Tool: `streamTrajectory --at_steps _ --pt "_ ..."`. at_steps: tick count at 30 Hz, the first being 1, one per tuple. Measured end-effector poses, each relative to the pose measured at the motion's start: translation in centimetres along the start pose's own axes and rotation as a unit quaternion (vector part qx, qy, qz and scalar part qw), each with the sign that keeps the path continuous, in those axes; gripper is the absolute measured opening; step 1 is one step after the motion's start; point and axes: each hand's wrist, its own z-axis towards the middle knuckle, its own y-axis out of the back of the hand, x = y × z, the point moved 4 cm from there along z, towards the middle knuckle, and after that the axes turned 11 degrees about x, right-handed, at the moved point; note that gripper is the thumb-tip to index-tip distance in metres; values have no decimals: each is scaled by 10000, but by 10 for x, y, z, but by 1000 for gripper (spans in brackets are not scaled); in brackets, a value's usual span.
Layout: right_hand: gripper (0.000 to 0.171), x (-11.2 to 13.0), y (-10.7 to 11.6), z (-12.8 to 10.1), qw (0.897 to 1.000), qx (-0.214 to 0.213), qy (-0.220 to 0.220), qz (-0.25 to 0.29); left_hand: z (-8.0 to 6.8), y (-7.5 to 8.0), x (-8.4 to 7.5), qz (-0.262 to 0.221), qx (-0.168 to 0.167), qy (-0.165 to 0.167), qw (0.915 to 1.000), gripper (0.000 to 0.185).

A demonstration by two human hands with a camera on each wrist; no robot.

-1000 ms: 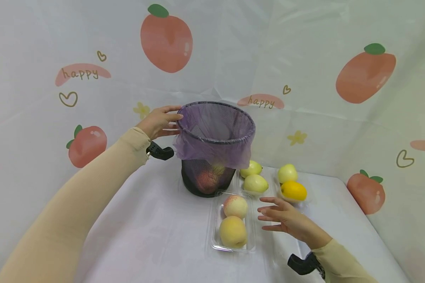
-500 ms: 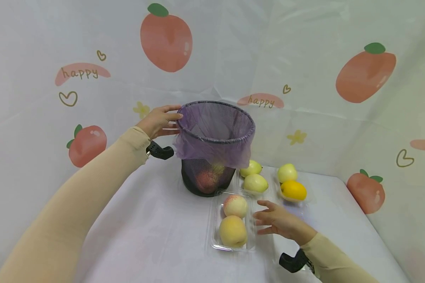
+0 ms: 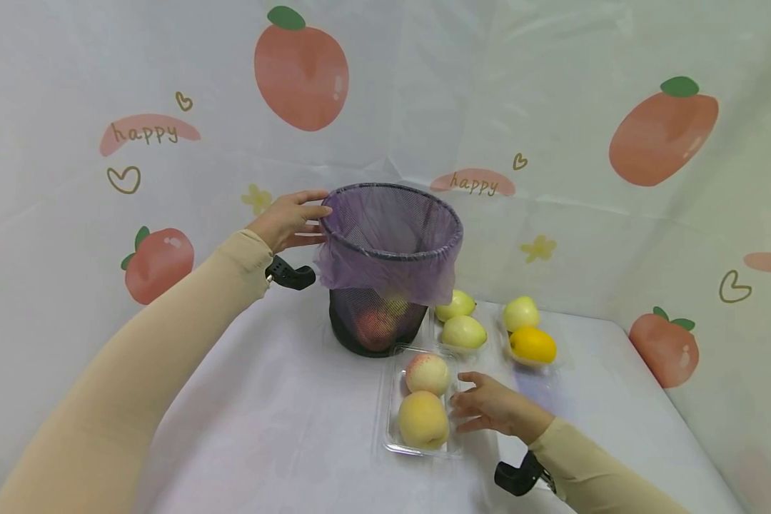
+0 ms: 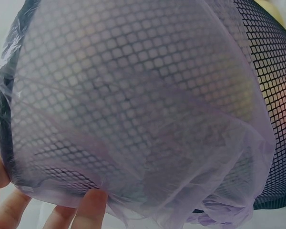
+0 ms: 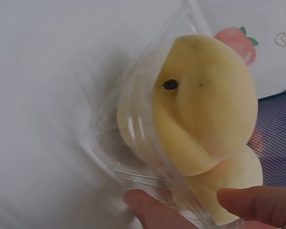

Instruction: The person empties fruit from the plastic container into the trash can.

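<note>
My left hand (image 3: 287, 223) grips the rim of a black mesh bin (image 3: 345, 321) lined with a thin purple bag (image 3: 392, 275). In the left wrist view the fingers (image 4: 90, 210) lie against the bag below the rim. Through the mesh a reddish fruit (image 3: 374, 330) shows inside. In front of the bin is a clear plastic tray (image 3: 417, 450) holding a pinkish peach (image 3: 427, 374) and a larger yellow peach (image 3: 422, 420). My right hand (image 3: 500, 408) is at the tray's right side, fingers extended; in the right wrist view its thumb (image 5: 252, 202) overlaps the peaches.
Behind the tray, two pale green fruits (image 3: 464, 333) sit in another clear container right of the bin. Farther right are a yellow-green fruit (image 3: 522, 314) and an orange-yellow fruit (image 3: 533, 346). A white cloth with fruit prints (image 3: 302, 71) hangs behind the table.
My right hand has moved left and slightly toward me, from beside the tray up to its right edge. The left hand, bin and fruit have stayed still.
</note>
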Motion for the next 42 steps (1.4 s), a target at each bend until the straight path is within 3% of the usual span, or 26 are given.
streamTrajectory --at_steps 12,21,32,42 --pt "66 -3 -1 6 10000 -2 42 -56 1 0 0 33 -56 -15 10000 57" --pt "74 -2 -3 3 9999 65 112 -14 1 0 1 56 -48 24 10000 57" --pt "80 1 -4 -3 9997 -112 -170 -131 2 1 1 114 -62 5 9999 58" --pt "85 2 -7 -3 9991 379 99 145 3 0 1 50 -78 23 10000 57"
